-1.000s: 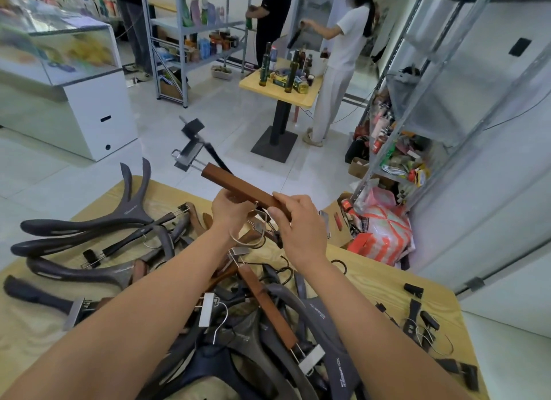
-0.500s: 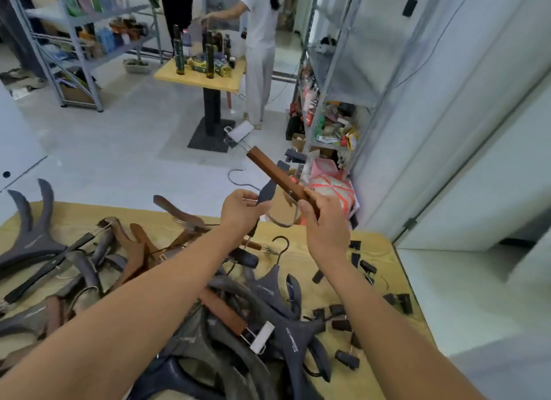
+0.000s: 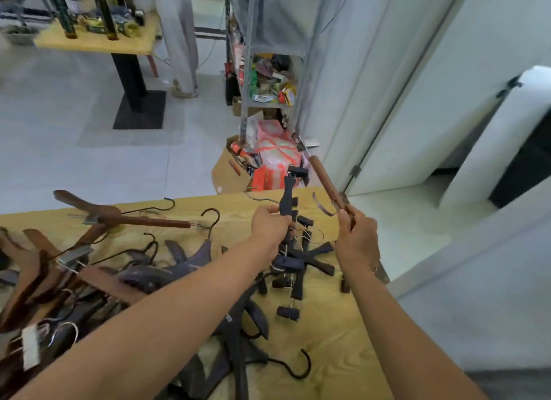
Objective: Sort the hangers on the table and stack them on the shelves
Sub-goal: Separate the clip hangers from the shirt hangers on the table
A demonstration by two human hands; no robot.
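The table [image 3: 343, 355] carries a heap of hangers [image 3: 143, 276] across its left and near part. A metal shelf [image 3: 249, 72] stands on the floor far beyond it. Above the table's far right edge, the left hand [image 3: 269, 229] curls round a black hanger [image 3: 286, 197], and the right hand [image 3: 357, 238] pinches a brown wooden hanger [image 3: 325, 176], slanting up and away

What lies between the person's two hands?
Head view: black clip hangers on the table and the metal hook of the brown hanger, between left hand and right hand.

Glossy brown wooden hanger [image 3: 326, 177], matt black clip hanger [image 3: 286, 197]
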